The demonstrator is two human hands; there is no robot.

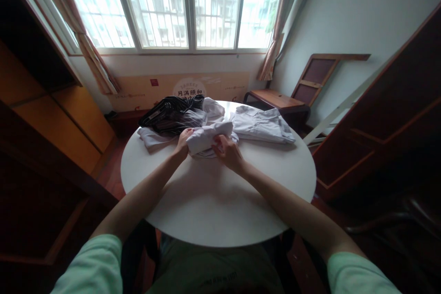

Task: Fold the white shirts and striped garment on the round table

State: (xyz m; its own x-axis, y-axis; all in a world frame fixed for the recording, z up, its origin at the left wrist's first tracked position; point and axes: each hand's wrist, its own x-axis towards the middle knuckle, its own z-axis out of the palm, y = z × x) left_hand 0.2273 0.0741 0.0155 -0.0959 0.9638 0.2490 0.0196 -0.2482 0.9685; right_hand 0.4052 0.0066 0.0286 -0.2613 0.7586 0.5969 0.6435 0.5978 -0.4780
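Note:
Both hands grip a white garment (204, 139), bunched into a folded strip above the middle of the round white table. My left hand (184, 141) is closed on its left end, the thumb along the edge. My right hand (227, 150) pinches the front of the cloth near its right end. Part of the same pale fabric seems to hang or lie beneath. Right behind it is a heap with a black striped garment (168, 117) and more white cloth. A stack of folded white shirts (263, 125) lies to the right, apart from my hands.
The round white table (220, 211) stands close against my body. Beyond it are a flat printed cardboard panel (138, 89) and a barred window. A wooden chair (279, 99) stands at the back right. Dark wooden furniture (379, 142) flanks the right side, and an orange cabinet (62, 121) the left.

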